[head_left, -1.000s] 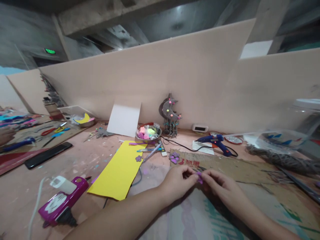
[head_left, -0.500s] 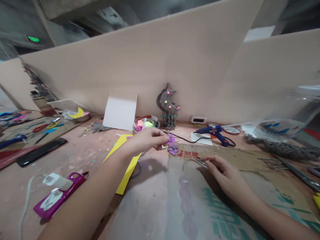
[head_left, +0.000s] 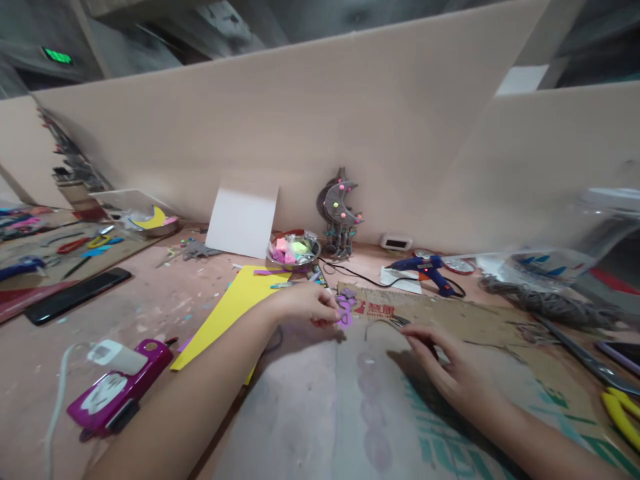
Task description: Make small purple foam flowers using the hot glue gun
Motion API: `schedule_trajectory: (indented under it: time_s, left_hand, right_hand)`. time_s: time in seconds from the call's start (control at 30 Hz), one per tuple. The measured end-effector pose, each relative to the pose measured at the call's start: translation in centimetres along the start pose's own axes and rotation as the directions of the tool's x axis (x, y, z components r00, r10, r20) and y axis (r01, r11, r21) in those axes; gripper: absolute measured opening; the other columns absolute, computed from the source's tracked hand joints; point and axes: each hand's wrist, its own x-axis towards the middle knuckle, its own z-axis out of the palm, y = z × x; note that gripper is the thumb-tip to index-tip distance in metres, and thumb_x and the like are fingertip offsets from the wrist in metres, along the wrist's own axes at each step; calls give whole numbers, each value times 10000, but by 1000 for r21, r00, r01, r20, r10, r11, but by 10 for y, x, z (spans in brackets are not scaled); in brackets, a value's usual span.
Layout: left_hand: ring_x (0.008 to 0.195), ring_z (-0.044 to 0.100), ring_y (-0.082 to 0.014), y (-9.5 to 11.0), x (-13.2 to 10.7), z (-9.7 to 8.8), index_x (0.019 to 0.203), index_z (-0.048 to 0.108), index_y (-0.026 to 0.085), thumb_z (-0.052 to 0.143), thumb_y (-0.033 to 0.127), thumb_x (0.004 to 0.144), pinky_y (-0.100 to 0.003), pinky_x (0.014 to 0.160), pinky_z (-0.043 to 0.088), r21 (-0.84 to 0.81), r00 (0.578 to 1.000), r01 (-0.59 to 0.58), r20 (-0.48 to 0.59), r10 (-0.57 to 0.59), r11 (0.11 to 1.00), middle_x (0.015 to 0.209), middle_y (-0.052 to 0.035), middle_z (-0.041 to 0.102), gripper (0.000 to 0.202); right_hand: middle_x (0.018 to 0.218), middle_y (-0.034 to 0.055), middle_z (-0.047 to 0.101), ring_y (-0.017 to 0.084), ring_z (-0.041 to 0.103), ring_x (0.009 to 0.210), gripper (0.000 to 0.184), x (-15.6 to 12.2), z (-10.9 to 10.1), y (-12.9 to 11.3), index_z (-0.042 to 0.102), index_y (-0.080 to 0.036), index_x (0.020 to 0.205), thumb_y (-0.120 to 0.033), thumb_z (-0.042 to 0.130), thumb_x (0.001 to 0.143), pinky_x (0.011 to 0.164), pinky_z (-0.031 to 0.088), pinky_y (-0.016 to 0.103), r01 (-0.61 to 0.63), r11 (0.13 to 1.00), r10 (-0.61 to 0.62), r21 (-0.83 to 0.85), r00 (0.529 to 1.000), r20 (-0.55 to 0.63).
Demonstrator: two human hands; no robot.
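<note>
My left hand [head_left: 311,308] is closed in a pinch on a small purple cutout [head_left: 345,312], just above the near-left corner of the cardboard. Grey-and-purple pieces [head_left: 347,293] lie right behind it on the cardboard's edge. My right hand [head_left: 440,357] is closed over the translucent sheet [head_left: 350,400]. A thin, dark metal tip, perhaps of tweezers, shows at its fingers, but most of that tool is hidden. Beside these fingers a thin curved wire [head_left: 379,321] lies on the cardboard [head_left: 450,313]. Faint purple round shapes [head_left: 375,407] show on the sheet.
A blue glue gun [head_left: 430,268] rests behind the cardboard. At the back stand a bowl [head_left: 293,265] of coloured clay and a grey moon ornament [head_left: 340,207]. Yellow paper [head_left: 225,317], a phone [head_left: 77,295] and a purple power strip [head_left: 120,390] lie left; scissors [head_left: 620,407] lie right.
My left hand has lowered toward the cardboard's corner with the purple cutout. More of the yellow paper and the clay bowl shows. My right hand has shifted slightly downward, still closed.
</note>
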Motion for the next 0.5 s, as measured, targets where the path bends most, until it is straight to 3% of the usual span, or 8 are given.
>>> schedule_trajectory:
  time_s: [0.17,0.37,0.43,0.5]
  left_hand:
    - [590,569,-113,-7,10,18,681,641,137,616,372,682,-217,589,447,36,998,21,52,-23,999,649,-10,633,236]
    - [589,586,-118,-10,11,24,732,623,135,541,325,745,-220,580,452,92,997,62,44,-66,994,669,-20,635,207]
    - [623,600,-128,-5,6,25,826,632,155,499,284,764,-223,584,445,182,996,87,3,-89,979,725,-23,651,196]
    - [725,608,-144,4,0,26,880,649,197,530,260,738,-225,632,429,365,993,70,-115,-29,928,806,-17,667,197]
  right_hand:
    - [796,37,696,162,657,701,171,1,-1,-1,602,-206,907,-251,449,845,635,511,251,10,1000,-10,3,999,53]
    - [815,34,691,155,654,717,179,0,-2,0,588,-217,931,-218,427,854,644,505,245,47,999,-49,21,995,83]
    - [833,37,688,152,651,733,175,-1,-2,1,585,-218,929,-202,427,853,659,505,247,83,996,-86,28,991,107]
    - [854,41,686,147,648,754,174,-1,-2,2,581,-215,934,-190,427,856,674,506,246,110,993,-114,37,986,125]
